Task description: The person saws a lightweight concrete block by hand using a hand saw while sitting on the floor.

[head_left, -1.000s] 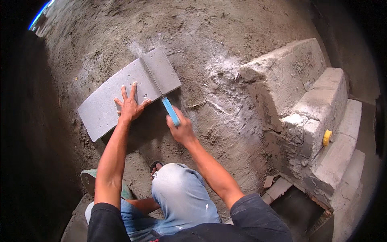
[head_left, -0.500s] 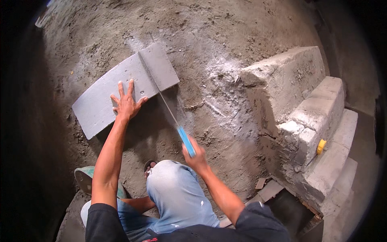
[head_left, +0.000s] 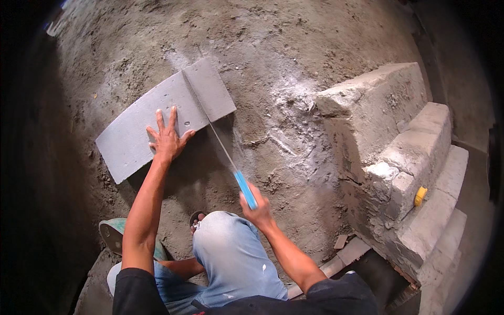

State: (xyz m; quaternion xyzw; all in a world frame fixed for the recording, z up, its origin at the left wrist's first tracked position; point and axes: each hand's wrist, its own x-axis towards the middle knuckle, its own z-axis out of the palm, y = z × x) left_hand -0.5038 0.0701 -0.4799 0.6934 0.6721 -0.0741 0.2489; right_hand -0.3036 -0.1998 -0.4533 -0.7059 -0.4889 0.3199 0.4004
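I have the left hand (head_left: 168, 140) open, its fingers spread and its palm side down on a pale grey block (head_left: 128, 134), which lies on the rough ground (head_left: 310, 210) beneath that hand and reaches out to both sides of it. The right hand (head_left: 258, 207) is wrapped around the blue handle (head_left: 245, 189) of a saw (head_left: 222, 147), nearer the body than the left hand and to its right. From the right hand the thin blade slants forward and left to the block's near edge, in line with a dark, straight cut (head_left: 196, 95) that crosses the top face to the right of the left fingers; from my end I cannot tell how deep it goes. The shorter part of the block lies on the far side of that cut from the left hand. A small pit (head_left: 187, 124) marks the top face just ahead of the left thumb. White dust (head_left: 299, 126) is scattered over the ground ahead of the right hand and to its right. Well to the right of the right hand I see stepped masonry (head_left: 415, 142) with a small yellow object (head_left: 420, 196) on it. A greenish container (head_left: 111, 233) stands behind the left hand, beside the left forearm.
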